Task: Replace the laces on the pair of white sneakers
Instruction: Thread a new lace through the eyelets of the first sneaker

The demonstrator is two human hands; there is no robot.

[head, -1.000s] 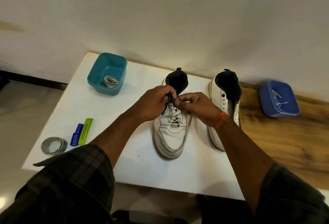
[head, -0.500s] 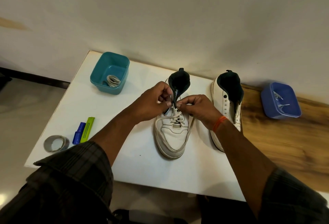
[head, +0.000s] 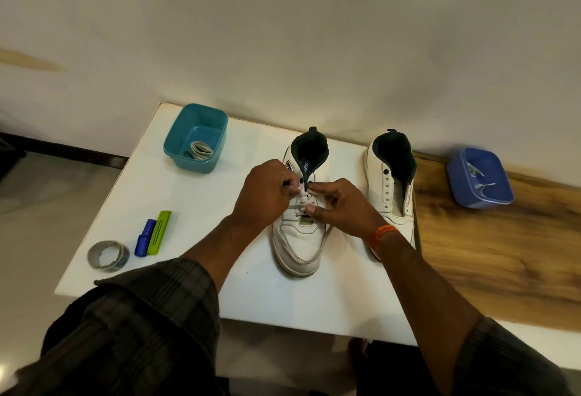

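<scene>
Two white sneakers stand on the white table (head: 195, 194), toes toward me. The left sneaker (head: 300, 246) carries a pale lace (head: 298, 203) crossed through its lower eyelets, with a loose strand trailing round its toe. My left hand (head: 267, 194) pinches the lace at an upper eyelet beside the dark tongue. My right hand (head: 338, 203) pinches the lace just right of it, thumb on the crossings. The right sneaker (head: 390, 181) shows bare eyelets with no lace.
A teal tub (head: 195, 134) at the back left holds a folded pale lace. A blue tub (head: 479, 180) with lace pieces sits on the wooden surface (head: 503, 254) to the right. A tape roll (head: 108, 254), a blue marker (head: 144, 237) and a green clip (head: 159, 232) lie front left.
Both hands have stayed at the top of the left sneaker's lacing, shifting slightly down the tongue while working the lace. The view has tilted a little.
</scene>
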